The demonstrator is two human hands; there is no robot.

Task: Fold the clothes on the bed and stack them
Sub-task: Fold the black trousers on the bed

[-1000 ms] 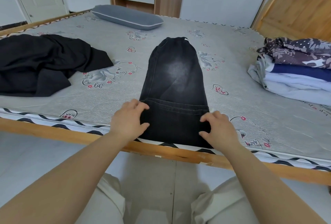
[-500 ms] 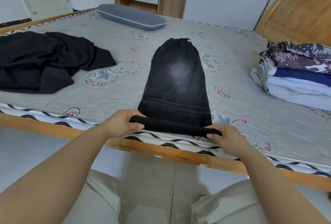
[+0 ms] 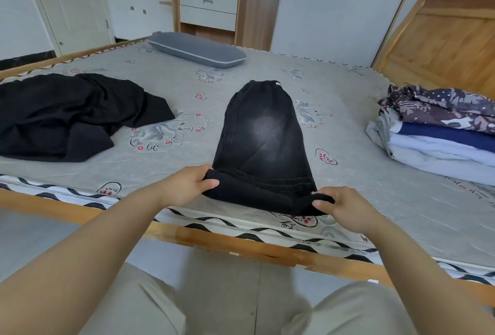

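Black jeans [image 3: 263, 144], near hem between left hand [image 3: 187, 187] and right hand [image 3: 345, 208]

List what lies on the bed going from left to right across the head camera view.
Crumpled black garment → left hand → black jeans → right hand → stack of folded clothes. The gray pillow is left out, since it overlaps in the order.

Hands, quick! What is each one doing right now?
Left hand: closed, gripping the near left corner of the black jeans.
Right hand: closed, gripping the near right corner of the same jeans.
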